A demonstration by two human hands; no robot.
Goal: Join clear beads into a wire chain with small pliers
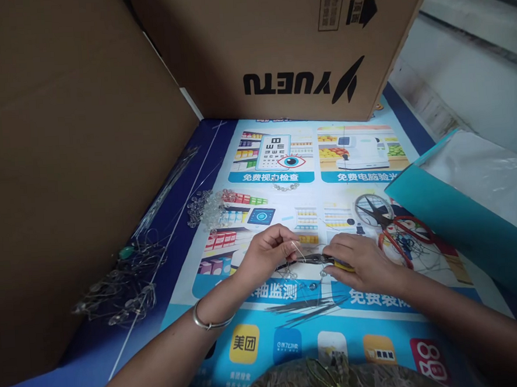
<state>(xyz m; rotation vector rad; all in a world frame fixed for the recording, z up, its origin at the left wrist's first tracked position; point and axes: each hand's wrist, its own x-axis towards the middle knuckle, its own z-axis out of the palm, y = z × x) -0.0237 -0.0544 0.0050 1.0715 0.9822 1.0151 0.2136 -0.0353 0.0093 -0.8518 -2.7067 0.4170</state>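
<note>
Above the middle of the printed sheet, my left hand (pixel 273 248) pinches a thin pale wire (pixel 300 251) between thumb and fingertips. My right hand (pixel 361 262) is closed around a pair of pliers (pixel 313 259), whose dark jaws point left toward my left hand. A yellow part of the handle shows under my palm. Just below the jaws hangs or lies a thin strand with a few clear beads (pixel 313 285); how it is attached cannot be made out. Several dark thin wire pieces (pixel 309 313) lie on the sheet nearer to me.
Clear beads (pixel 207 209) are heaped at left. Beyond them lie tangled beaded wires (pixel 124 289) and long straight wires (pixel 168 190). Red-handled scissors (pixel 407 231) rest at right on a round clear dish, beside a teal box (pixel 452 205). Cardboard (pixel 275 35) stands behind and left.
</note>
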